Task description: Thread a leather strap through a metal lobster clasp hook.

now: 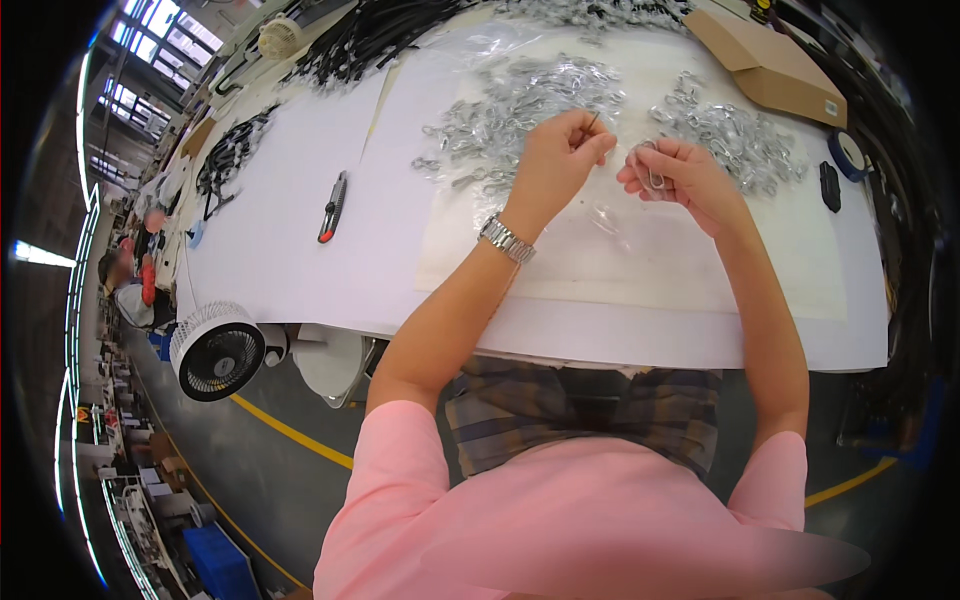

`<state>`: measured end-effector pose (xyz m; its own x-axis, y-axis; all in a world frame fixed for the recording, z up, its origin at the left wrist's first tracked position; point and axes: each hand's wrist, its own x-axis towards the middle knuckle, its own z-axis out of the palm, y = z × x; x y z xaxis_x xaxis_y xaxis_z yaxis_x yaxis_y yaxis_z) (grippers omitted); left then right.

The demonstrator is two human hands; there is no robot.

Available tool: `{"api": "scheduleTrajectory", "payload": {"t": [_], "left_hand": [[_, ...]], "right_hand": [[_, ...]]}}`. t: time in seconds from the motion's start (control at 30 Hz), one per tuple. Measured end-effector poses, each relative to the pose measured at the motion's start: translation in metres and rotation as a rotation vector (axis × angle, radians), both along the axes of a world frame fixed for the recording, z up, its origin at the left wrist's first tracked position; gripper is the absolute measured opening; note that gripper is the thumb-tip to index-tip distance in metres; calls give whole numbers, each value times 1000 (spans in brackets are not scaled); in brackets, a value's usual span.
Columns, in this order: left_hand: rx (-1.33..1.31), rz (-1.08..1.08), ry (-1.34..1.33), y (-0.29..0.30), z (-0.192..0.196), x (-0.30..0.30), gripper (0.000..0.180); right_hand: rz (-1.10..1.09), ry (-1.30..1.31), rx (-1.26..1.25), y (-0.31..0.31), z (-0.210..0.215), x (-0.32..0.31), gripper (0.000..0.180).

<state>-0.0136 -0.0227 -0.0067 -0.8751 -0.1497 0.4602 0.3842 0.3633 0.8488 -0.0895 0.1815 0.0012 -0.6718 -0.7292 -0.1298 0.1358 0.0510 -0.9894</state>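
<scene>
One small silver metal clip [655, 178] — looped, shiny — in right hand [678, 178].

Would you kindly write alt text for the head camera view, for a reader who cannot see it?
Seen from above, a person's left hand pinches a thin dark piece while the right hand holds a small metal clip, both over a white table. Piles of metal clips lie just beyond the hands, a utility knife to the left, a cardboard box at upper right.

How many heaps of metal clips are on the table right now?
2: a heap of metal clips beyond the left hand, another heap beyond the right hand. More may lie past the far edge.
</scene>
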Motion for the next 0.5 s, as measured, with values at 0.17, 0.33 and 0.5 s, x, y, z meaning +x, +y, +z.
{"api": "scheduleTrajectory", "payload": {"t": [0.17, 0.33, 0.5], "left_hand": [[178, -212, -304, 27, 15, 11, 20], [413, -260, -401, 16, -1, 11, 23], [505, -376, -530, 16, 0, 9, 23]], "right_hand": [[-167, -156, -242, 1, -19, -7, 30], [-26, -209, -312, -15, -20, 6, 31], [-82, -233, -307, -9, -26, -4, 36]]}}
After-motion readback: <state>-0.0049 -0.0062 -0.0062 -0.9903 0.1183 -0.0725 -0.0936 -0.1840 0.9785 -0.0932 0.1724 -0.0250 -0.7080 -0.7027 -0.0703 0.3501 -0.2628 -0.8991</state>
